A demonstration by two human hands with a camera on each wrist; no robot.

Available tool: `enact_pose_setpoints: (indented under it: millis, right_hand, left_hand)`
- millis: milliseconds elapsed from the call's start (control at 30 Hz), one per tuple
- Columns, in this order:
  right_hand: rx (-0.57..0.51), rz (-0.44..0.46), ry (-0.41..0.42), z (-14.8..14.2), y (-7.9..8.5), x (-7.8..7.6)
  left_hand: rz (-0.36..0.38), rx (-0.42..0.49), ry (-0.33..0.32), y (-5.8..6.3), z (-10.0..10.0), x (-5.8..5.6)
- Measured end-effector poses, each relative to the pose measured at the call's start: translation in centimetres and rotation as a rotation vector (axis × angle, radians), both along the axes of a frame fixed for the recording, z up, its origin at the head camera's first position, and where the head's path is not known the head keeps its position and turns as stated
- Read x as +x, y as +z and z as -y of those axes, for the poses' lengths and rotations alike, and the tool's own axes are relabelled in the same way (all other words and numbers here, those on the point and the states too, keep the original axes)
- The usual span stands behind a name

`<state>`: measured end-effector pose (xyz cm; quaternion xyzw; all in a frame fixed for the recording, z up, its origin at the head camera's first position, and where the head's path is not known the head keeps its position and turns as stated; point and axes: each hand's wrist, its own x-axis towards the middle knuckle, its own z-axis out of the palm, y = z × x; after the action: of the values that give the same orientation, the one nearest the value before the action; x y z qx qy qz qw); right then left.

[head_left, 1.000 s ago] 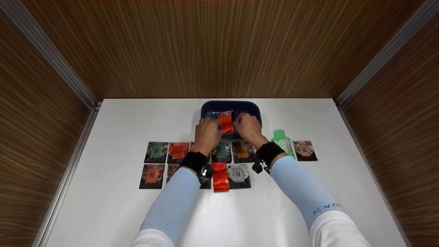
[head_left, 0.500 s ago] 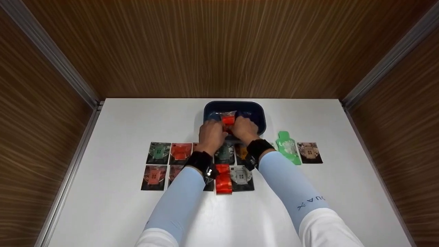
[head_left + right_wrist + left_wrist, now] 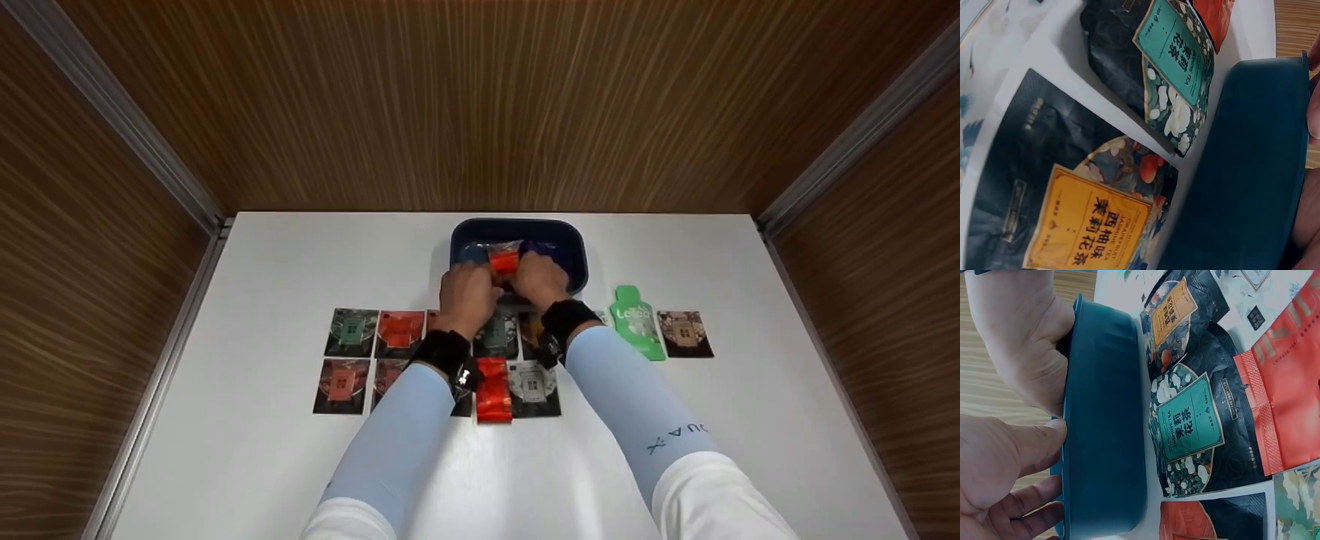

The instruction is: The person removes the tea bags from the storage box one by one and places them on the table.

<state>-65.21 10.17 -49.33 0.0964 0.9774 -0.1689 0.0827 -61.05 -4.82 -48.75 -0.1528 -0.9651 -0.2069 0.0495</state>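
Observation:
Both hands are down in the dark blue bin [image 3: 559, 226] at the back of the table. My left hand [image 3: 469, 296] reaches over its near rim; in the left wrist view, the thumb [image 3: 1044, 441] lies at the rim and the fingertips disappear behind the wall. Beside it, my right hand [image 3: 541, 281] dips in, bent at the knuckles, its fingertips hidden by the bin. A red packet with a clear end [image 3: 504, 262] shows between and beyond the hands. Whether either hand grips anything is hidden.
Tea sachets lie in two rows before the bin, including a green-labelled jasmine sachet [image 3: 1190, 422] and an orange-labelled one [image 3: 1089, 219]. A red packet [image 3: 494, 390], a green bottle-shaped pouch [image 3: 637, 322] and a brown sachet [image 3: 684, 334] lie there too. Wood-grain panels [image 3: 480, 105] enclose the table.
The hands have come closer together inside the bin, covering the lower red packet that showed between them. The whole view has shifted slightly, so table things appear farther right.

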Motion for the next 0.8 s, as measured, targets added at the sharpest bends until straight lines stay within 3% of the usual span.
enact_pose_setpoints:
  millis: [267, 467, 600, 800]
  right_hand:
    - [-0.171, -0.031, -0.008, -0.7, -0.1, 0.1]
    - [-0.3, -0.138, 0.008, -2.0, 0.6, 0.6]
    - [-0.461, -0.256, 0.007, -2.8, 1.3, 1.1]
    - [-0.672, -0.355, 0.032, -3.3, 2.5, 2.5]
  left_hand:
    - [0.045, 0.018, -0.001, -0.2, 0.2, -0.3]
    - [0.092, 0.086, 0.018, 0.2, 0.4, -0.6]
    - [0.119, 0.177, 0.03, 0.7, 0.6, -0.6]
    - [0.179, 0.41, 0.036, 1.5, 0.9, -0.4]
